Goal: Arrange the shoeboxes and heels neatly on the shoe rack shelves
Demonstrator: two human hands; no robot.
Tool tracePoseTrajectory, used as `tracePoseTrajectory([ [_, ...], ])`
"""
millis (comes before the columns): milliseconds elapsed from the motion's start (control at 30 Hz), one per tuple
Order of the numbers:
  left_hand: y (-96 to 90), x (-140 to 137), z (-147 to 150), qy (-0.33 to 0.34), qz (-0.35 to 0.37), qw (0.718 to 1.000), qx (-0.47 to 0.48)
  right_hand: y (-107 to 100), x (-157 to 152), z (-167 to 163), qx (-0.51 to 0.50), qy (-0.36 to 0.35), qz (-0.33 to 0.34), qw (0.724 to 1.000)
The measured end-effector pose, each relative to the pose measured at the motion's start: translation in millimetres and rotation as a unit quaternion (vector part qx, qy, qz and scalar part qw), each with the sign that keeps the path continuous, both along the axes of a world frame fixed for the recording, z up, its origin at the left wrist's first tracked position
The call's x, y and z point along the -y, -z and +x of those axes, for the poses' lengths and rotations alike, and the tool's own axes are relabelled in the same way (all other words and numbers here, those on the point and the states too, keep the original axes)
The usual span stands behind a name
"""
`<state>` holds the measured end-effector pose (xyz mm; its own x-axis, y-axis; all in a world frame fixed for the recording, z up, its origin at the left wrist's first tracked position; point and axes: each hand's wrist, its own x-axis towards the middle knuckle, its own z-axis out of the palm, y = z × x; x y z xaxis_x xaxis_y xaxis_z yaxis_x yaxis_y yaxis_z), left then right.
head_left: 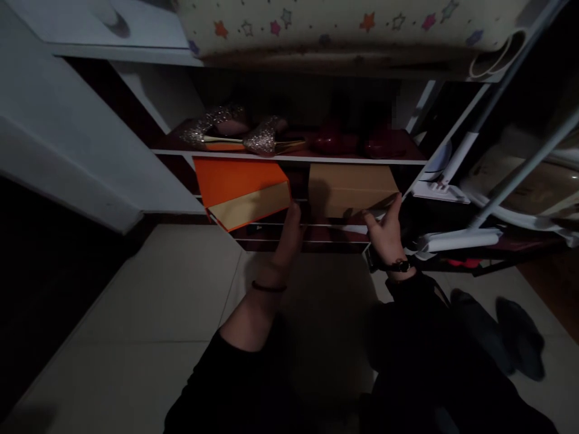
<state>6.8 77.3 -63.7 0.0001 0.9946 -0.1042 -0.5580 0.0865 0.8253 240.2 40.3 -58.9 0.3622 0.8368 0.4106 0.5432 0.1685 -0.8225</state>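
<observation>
In the head view, an orange box (239, 178) with a pale yellow front panel sits at an angle on the shelf below the shoes. My left hand (292, 228) is at its right front corner, seen edge-on with the fingers straight. A brown cardboard box (350, 190) stands to the right on the same shelf. My right hand (388, 234) grips its right front corner, thumb at the front and fingers along the right side. Some of the fingertips are hidden.
Glittery shoes (262, 138) and dark red shoes (335, 141) stand on the upper shelf (289, 158). A star-patterned cloth (325, 27) hangs above. Poles with white heads (461, 241) lean at the right. Dark slippers (520, 337) lie on the tiled floor (149, 301).
</observation>
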Motion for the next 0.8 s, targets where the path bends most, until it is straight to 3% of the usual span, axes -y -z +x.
tracePoseTrajectory([
  [100,2.7,9,-17,0.003,-0.041,0.999,-0.004,-2,8,-4,0.042,0.025,-0.015,0.999],
  [200,7.5,17,-43,-0.008,-0.103,0.994,0.033,-18,29,-25,0.110,0.046,0.032,0.992],
  [333,10.7,19,-83,-0.085,-0.190,0.971,0.118,-35,42,-82,0.218,-0.079,0.154,0.961],
  [400,9.6,14,-100,-0.131,-0.187,0.962,0.152,-32,30,-116,0.246,-0.163,0.171,0.940],
  [500,5.8,5,-118,-0.188,-0.156,0.951,0.191,-23,-6,-163,0.312,-0.246,0.144,0.906],
  [633,1.7,-1,-131,-0.201,-0.130,0.945,0.221,-20,-54,-212,0.389,-0.294,0.124,0.864],
  [800,1.2,2,-136,-0.193,-0.128,0.945,0.233,-23,-82,-245,0.421,-0.310,0.119,0.844],
])
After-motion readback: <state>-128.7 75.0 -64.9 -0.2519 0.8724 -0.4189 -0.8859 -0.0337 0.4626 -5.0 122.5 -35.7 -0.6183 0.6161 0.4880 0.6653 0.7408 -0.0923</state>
